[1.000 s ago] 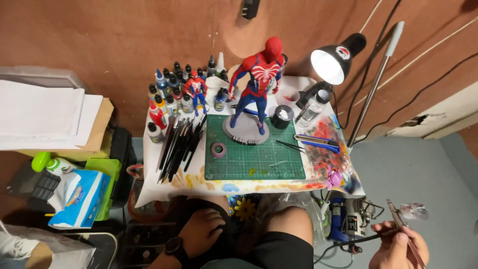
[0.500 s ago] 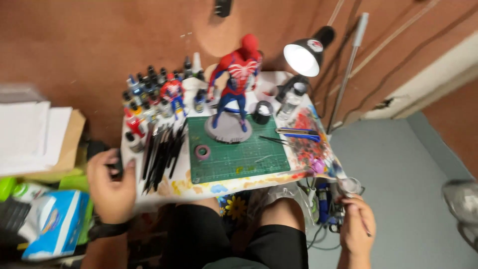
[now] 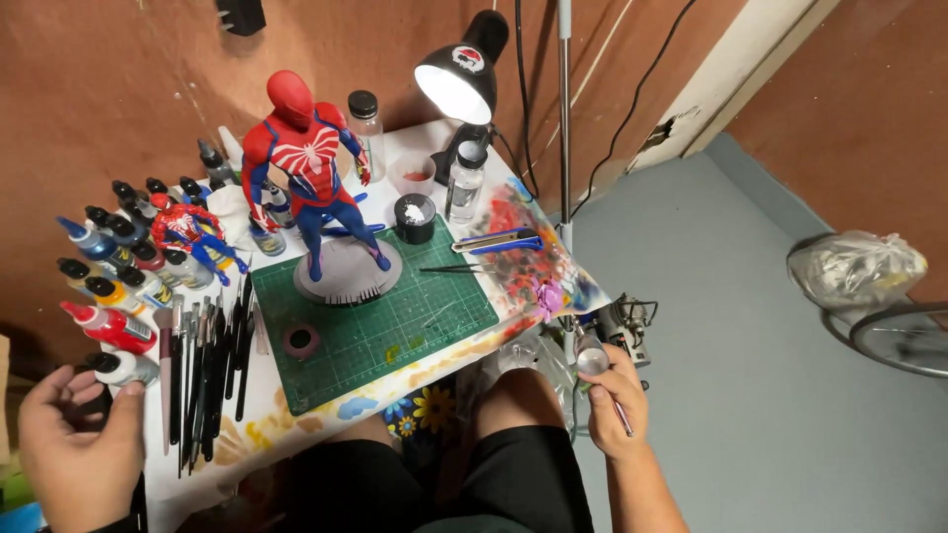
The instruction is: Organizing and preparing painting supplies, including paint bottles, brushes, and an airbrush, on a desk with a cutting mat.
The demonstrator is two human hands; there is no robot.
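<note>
Right hand: my right hand [image 3: 614, 403] has its grip closed on a thin brush [image 3: 622, 418], low beside the counter [image 3: 326, 415].
Left hand: my left hand [image 3: 84, 434] is open wide, its grip empty, at the counter's left edge, near the row of brushes [image 3: 207, 370].
Counter: a red and blue figure [image 3: 314, 183] stands on a green mat [image 3: 380, 321], under a lit lamp [image 3: 459, 74].

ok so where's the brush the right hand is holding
In the head view the thin brush sits in the right hand, low and right of the small table, just beside the person's right knee and below the table's paint-smeared corner.
</note>
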